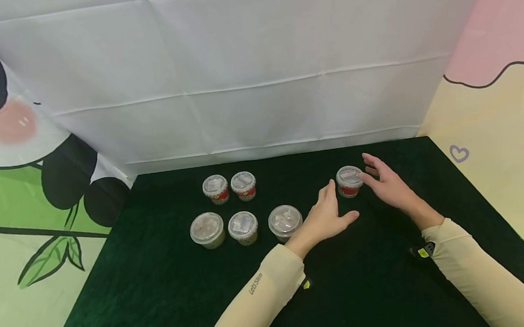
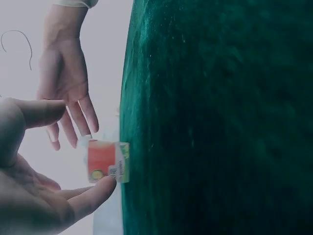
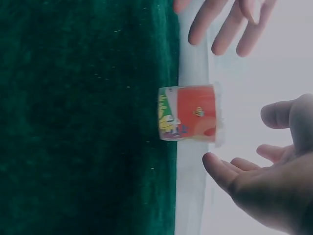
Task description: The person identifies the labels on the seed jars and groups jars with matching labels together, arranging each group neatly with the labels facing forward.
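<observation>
A small red-labelled cup (image 1: 349,181) with a clear lid stands upright on the dark green cloth (image 1: 371,287), between the two hands. The left hand (image 1: 327,215) lies just near-left of it, fingers straight and spread wide, holding nothing; in the left wrist view a fingertip (image 2: 108,183) is at the cup's base, though contact cannot be told. The right hand (image 1: 388,182) hovers just right of the cup, fingers relaxed and open, tips near the lid, gripping nothing. Well left of the left hand stand two more red-labelled cups (image 1: 230,187), and just beside its wrist a row of three wider lidded tubs (image 1: 246,227)
</observation>
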The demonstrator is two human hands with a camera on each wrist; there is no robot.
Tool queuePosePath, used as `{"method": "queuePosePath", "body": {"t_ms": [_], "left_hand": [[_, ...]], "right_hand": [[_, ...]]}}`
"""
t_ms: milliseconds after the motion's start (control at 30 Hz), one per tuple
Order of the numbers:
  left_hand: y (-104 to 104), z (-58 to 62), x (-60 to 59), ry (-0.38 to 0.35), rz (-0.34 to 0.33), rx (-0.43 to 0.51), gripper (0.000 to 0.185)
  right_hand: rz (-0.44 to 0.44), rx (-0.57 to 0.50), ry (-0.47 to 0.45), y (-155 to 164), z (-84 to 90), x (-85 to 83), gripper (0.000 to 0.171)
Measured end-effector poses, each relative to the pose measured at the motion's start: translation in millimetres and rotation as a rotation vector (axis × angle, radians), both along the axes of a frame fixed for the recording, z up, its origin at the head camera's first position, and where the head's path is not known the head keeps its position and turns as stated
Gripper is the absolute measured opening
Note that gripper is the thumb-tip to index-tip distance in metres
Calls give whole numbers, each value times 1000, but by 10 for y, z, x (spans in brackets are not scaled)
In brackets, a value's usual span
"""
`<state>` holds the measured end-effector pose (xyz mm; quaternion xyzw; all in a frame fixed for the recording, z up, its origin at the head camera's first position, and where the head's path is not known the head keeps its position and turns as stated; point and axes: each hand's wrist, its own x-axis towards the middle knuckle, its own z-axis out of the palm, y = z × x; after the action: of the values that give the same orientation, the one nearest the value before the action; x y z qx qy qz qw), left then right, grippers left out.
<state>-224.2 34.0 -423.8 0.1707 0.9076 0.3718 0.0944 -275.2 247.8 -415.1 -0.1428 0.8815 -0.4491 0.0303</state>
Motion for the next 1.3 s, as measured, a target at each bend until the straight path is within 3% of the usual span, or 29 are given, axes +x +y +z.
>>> {"method": "queuePosePath", "body": {"t_ms": [300,633,1033,1300], "left_hand": [[151,-78,-129,2,32,58,96],[165,-136,-216,-10,40,87,95],[183,-195,-261,1,1,137,93],[191,-185,-287,-5,-9,118,92]], "right_hand": [[47,-116,-148,24,-155,-37,70],[36,-100,-220,15,-260,-39,72],[30,-74,-249,-5,-269,-23,74],[34,-58,-252,-4,-261,-14,75]]}}
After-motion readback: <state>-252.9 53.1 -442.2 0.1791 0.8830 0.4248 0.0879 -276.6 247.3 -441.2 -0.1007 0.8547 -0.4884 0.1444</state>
